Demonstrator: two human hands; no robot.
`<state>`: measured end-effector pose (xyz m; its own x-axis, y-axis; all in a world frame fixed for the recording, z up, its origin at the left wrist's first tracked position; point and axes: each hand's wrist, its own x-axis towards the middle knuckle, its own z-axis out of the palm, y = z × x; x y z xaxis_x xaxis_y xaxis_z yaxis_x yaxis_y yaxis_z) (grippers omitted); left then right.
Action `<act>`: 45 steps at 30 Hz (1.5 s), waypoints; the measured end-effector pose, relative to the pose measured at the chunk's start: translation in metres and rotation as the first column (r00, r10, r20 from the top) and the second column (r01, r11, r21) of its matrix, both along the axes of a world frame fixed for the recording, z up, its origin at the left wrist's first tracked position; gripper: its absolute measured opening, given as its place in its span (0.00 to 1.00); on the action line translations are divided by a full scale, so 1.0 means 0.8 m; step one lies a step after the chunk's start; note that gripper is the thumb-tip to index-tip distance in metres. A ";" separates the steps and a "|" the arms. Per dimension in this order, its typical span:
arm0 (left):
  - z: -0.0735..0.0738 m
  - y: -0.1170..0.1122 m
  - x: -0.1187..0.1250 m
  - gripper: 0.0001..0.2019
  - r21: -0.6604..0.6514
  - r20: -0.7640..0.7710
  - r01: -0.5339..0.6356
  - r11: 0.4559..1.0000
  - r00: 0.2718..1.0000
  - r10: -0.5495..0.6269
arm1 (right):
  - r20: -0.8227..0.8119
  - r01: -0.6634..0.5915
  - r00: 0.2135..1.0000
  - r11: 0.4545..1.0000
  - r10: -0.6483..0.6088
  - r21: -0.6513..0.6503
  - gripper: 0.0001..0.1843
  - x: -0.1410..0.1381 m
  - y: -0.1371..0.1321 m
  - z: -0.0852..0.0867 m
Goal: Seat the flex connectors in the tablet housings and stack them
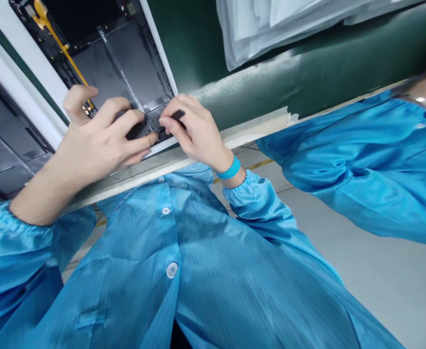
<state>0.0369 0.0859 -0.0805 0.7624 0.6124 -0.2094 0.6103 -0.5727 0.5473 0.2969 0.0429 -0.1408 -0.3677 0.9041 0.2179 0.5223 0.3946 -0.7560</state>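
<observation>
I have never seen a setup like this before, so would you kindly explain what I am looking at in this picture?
There is no machine here: one person works bare-handed, and a camera on their head looks down. The left hand spreads over the near end of a dark assembly with a yellow strip; whether it holds anything is unclear. The right hand, with a blue wristband, pinches a small dark piece, mostly hidden by the fingers. White sheets lie on the green tabletop, and a similar assembly shows at far left. The blue sleeve at right is another person's.
</observation>
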 end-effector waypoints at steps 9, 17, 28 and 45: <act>-0.003 -0.002 -0.001 0.20 0.019 -0.001 -0.006 1.000 1.000 0.006 | -0.035 -0.011 0.999 0.998 0.009 -0.060 0.31 0.002 0.002 0.001; -0.012 -0.004 -0.005 0.18 -0.020 0.003 -0.030 0.999 1.000 0.030 | -0.055 0.002 0.998 0.997 -0.006 -0.073 0.32 -0.001 0.002 0.007; 0.001 -0.002 0.005 0.20 0.018 -0.028 0.007 1.000 1.000 -0.006 | -0.064 -0.012 0.998 0.997 0.007 -0.081 0.31 0.000 0.004 0.006; -0.020 -0.060 0.020 0.15 0.280 0.011 -0.163 0.946 0.986 0.167 | 0.014 0.147 0.989 0.985 -0.146 -0.091 0.31 -0.004 0.004 0.007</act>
<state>0.0527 0.0382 -0.0964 0.6442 0.7646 -0.0215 0.7151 -0.5920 0.3717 0.2937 0.0462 -0.1350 -0.2315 0.9642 0.1292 0.5752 0.2427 -0.7812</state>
